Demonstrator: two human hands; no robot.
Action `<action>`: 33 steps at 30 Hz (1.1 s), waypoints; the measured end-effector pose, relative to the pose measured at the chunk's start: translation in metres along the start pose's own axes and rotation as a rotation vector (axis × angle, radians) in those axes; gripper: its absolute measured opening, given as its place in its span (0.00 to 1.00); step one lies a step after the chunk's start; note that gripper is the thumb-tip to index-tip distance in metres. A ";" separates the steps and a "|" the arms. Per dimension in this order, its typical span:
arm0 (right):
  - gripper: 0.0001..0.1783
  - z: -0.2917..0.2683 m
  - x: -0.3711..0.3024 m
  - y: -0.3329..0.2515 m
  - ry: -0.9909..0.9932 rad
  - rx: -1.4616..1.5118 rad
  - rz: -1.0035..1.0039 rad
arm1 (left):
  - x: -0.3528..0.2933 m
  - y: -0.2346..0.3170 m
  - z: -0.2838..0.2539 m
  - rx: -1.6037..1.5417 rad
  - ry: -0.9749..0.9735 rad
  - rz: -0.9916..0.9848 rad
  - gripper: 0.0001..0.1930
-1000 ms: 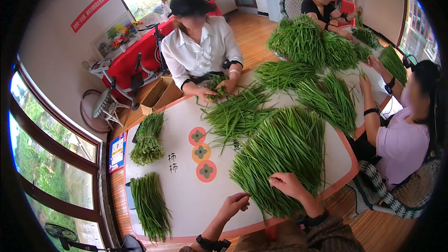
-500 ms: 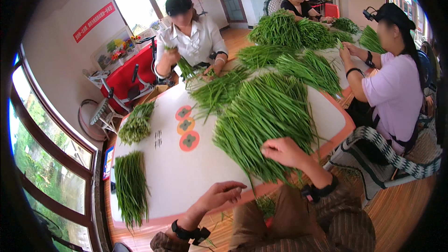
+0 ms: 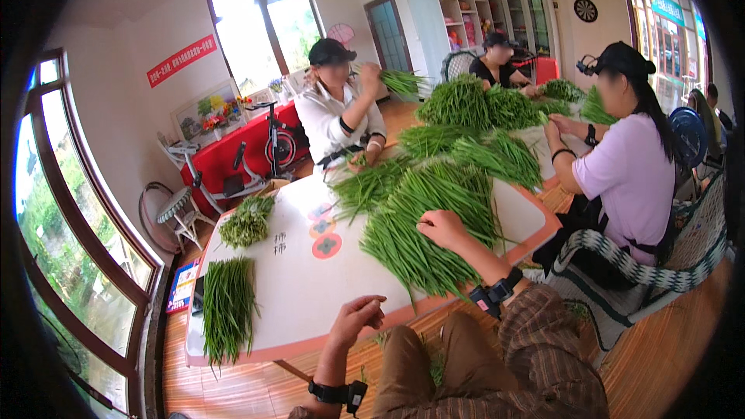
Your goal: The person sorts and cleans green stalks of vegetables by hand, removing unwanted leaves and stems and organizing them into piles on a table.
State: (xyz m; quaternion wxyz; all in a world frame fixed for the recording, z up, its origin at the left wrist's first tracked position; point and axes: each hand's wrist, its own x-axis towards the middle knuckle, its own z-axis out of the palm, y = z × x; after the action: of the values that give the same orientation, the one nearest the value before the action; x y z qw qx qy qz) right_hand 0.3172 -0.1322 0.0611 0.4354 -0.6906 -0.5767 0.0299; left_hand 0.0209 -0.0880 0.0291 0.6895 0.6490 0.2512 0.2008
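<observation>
A large heap of long, thin green chive stalks (image 3: pixel 419 252) lies at the near right of the white table (image 3: pixel 326 299). My right hand (image 3: pixel 441 230) is over this heap, its fingers drawn together in a pinch; whatever is between them is too small to make out. Off the table's near edge, left of the heap, hovers my left hand (image 3: pixel 358 318). Its fingers are loosely bent and apart from the thumb, and it holds nothing that I can see. Both wrists wear black bands.
A neat chive bundle (image 3: pixel 229 310) and a shorter bunch with pale ends (image 3: pixel 247 221) lie along the table's left side. More green piles (image 3: pixel 458 101) cover the far end. Three people sit around the table; one lifts a bunch of stalks (image 3: pixel 400 81). A woven chair (image 3: pixel 644 264) stands at right.
The view has tilted upward. My right hand has shifted across the heap with its fingers pinched, and my left fingers have curled somewhat. The person across has raised a bunch to head height.
</observation>
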 end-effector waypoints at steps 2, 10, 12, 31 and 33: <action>0.13 0.013 0.022 -0.010 0.038 -0.021 0.030 | 0.004 -0.003 0.003 -0.050 -0.004 -0.010 0.15; 0.15 0.087 0.109 0.007 -0.111 -0.492 0.103 | 0.001 -0.007 0.009 -0.106 -0.038 -0.023 0.15; 0.13 0.088 0.119 0.022 -0.180 -0.483 0.202 | 0.001 -0.007 0.005 -0.110 -0.038 -0.060 0.15; 0.13 0.014 -0.027 -0.094 -0.380 0.145 -0.217 | 0.038 0.007 0.022 0.994 0.416 0.553 0.13; 0.15 0.009 -0.006 -0.073 -0.340 0.215 -0.094 | 0.030 0.014 0.022 0.734 0.593 0.493 0.09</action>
State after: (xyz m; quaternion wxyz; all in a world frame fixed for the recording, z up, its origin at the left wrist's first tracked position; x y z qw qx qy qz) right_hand 0.2540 -0.1351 0.0997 0.4040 -0.5974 -0.6670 0.1872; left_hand 0.0589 -0.0861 0.0414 0.2486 0.8027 0.3290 0.4309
